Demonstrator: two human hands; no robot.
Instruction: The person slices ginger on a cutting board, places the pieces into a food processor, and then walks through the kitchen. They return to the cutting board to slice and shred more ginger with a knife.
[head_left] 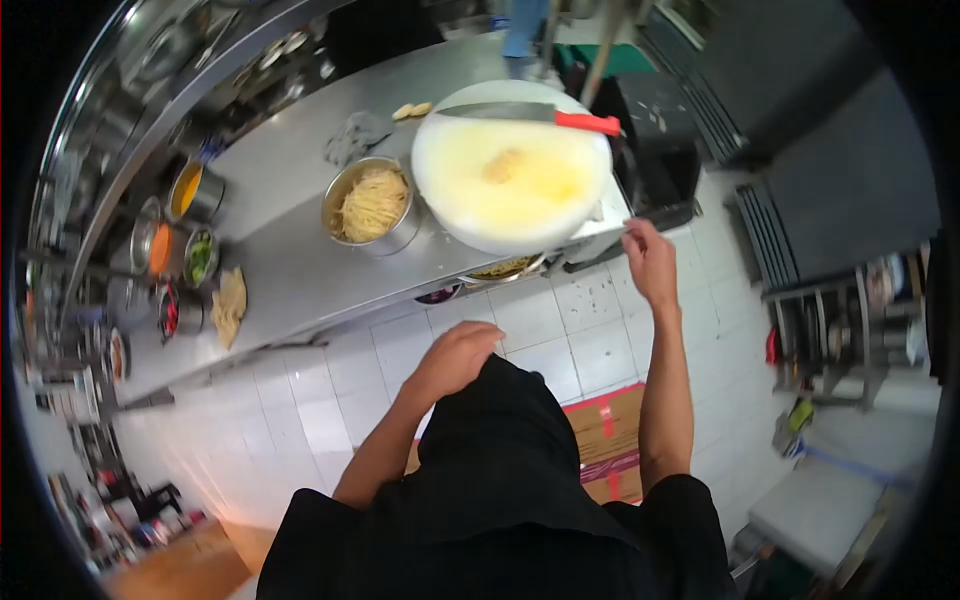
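My left hand (462,357) hangs over the front of my black apron, fingers loosely bent with nothing seen in them. Out past the counter's front right corner is my right hand (650,256), empty, its fingers relaxed and a little apart. The nearest thing to it is a thick round white cutting board (460,205), stained yellow. A knife (520,113) with a red handle lies across the board's far part. On the board's middle sits a small pale-yellow lump (503,165). Left of the board stands a metal pot (405,230) filled with pale shredded strips (372,203).
A grey cloth (357,138) and pale pieces (412,110) lie behind the pot. A beige cloth (229,305) and several containers, one with orange contents (187,190), stand left on the steel counter (285,225). Flattened cardboard (610,425) covers some floor tiles. Dark bin (665,175) at right.
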